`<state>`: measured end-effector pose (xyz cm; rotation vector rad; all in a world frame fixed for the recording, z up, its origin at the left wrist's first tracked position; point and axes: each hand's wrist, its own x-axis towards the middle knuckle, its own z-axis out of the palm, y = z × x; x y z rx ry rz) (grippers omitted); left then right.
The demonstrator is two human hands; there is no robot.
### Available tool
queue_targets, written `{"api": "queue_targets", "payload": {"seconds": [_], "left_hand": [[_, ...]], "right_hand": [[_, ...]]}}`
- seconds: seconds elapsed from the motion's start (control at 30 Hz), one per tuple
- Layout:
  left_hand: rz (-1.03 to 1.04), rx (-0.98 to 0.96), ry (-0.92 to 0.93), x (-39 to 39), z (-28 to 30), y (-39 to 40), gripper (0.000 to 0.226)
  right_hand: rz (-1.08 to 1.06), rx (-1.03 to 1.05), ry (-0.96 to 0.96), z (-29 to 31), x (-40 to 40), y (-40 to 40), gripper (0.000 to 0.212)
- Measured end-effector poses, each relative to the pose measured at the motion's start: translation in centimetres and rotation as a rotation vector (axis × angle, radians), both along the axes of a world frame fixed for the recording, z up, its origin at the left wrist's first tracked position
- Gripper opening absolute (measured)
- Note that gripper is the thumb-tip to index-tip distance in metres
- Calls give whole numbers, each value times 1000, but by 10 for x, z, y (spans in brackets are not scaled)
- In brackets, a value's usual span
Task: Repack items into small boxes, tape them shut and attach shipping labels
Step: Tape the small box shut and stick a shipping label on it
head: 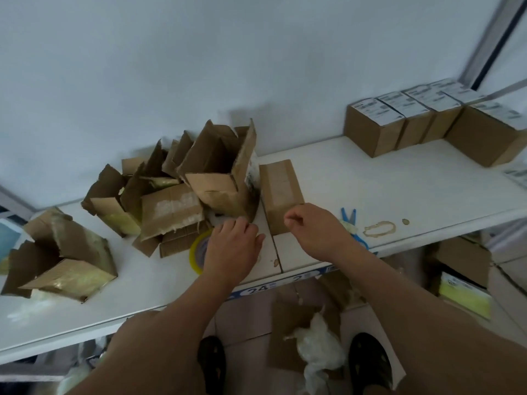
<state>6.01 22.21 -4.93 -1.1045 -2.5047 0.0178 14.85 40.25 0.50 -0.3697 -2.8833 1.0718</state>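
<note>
Both hands hover over the white table (370,178): left hand (232,248) loosely curled on the tape roll (196,252), right hand (312,226) pinching at the closed box (281,189). Torn open boxes (219,172) stand left; labelled boxes (399,121) sit by the wall.

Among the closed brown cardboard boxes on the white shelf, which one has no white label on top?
The small closed brown cardboard box just beyond the right hand. Its top shows only clear tape, while the labelled boxes at the far right all carry white labels.
</note>
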Motion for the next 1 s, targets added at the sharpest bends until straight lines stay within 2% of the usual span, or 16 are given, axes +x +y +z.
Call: {"api": "queue_targets", "payload": {"seconds": [0.13,0.27,0.47,0.63,1.0], "left_hand": [[-184,-60,62,8,30,31,19],[-312,-81,116,19,54,67,14],[-415,40,75,37,63,143,22],[-542,61,81,57,60,234,28],[-742,98,85,76,22,434,18]], "right_hand": [[49,426,-16,-8,16,21,26],[19,594,2,-11,32,47,31],[-117,659,-134,-4,79,116,29],[-259,673,-180,6,105,193,32],[-570,606,-249,-26,129,362,33]]}}
